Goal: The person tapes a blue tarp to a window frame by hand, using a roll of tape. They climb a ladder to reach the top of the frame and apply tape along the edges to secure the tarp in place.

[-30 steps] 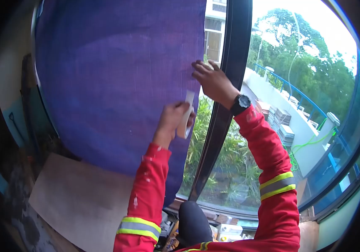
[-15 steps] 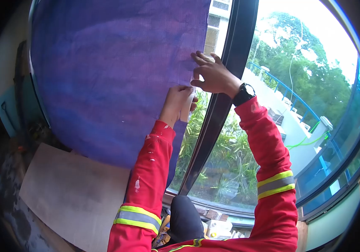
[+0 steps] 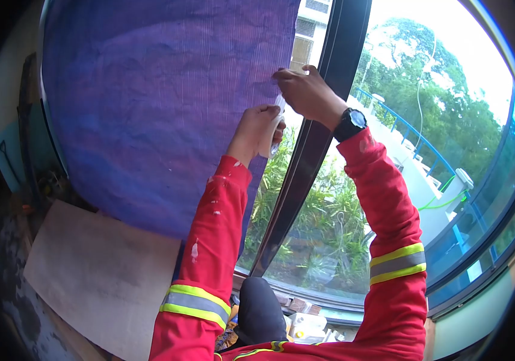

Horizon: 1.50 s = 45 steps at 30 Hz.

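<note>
A large purple-blue sheet (image 3: pixel 167 114) hangs over the window on the left. At its right edge my left hand (image 3: pixel 256 133) is wrapped round a roll of whitish tape (image 3: pixel 268 142). Just above and to the right, my right hand (image 3: pixel 305 91) touches the sheet's edge, its thumb and fingers drawn together; whether anything is between them is too small to tell. A short whitish strip (image 3: pixel 280 103) shows between the two hands. A dark watch (image 3: pixel 351 123) is on my right wrist.
A dark window frame post (image 3: pixel 311 147) runs down just right of the sheet. Below left leans a pale board (image 3: pixel 101 271). White containers (image 3: pixel 307 326) stand low by the window, near my knee (image 3: pixel 262 310). Plants and a blue railing show outside.
My left hand has risen slightly with the tape roll. My right hand's fingers, spread before, have come together at the sheet's edge and sit a little higher.
</note>
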Each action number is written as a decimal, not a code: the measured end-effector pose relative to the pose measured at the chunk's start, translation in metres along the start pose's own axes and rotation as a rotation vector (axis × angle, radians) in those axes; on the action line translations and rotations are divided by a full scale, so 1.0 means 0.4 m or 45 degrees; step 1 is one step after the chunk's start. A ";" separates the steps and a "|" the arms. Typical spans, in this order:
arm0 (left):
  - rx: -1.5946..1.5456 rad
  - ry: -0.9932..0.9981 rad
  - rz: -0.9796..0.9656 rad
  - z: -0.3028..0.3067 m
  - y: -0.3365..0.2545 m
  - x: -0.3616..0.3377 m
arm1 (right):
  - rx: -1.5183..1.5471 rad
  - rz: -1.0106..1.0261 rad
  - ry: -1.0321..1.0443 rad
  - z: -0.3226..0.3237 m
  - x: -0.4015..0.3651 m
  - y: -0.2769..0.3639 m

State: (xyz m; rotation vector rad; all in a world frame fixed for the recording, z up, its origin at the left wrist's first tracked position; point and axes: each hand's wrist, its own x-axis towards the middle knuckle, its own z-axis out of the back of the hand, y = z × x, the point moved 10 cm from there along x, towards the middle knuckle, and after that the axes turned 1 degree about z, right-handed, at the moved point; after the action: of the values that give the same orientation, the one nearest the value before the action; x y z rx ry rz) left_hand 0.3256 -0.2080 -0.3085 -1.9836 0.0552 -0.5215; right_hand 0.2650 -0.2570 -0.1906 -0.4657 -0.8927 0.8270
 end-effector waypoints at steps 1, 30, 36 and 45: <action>-0.009 0.011 -0.006 -0.007 0.000 0.009 | 0.009 0.015 -0.001 0.004 0.007 -0.007; 0.292 0.253 -0.189 -0.041 -0.051 -0.025 | 0.091 0.069 0.314 -0.002 0.019 -0.027; 0.156 0.113 -0.046 -0.012 -0.006 0.015 | -0.018 0.221 -0.037 0.051 0.023 -0.016; 0.273 0.006 -0.040 -0.022 -0.029 0.039 | -0.410 0.218 -0.090 0.047 0.026 -0.017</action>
State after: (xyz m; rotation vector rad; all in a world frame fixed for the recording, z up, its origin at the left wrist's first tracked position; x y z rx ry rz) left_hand 0.3341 -0.2143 -0.2901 -1.7761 -0.0284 -0.5297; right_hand 0.2561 -0.2526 -0.1705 -0.8069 -1.0681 0.8619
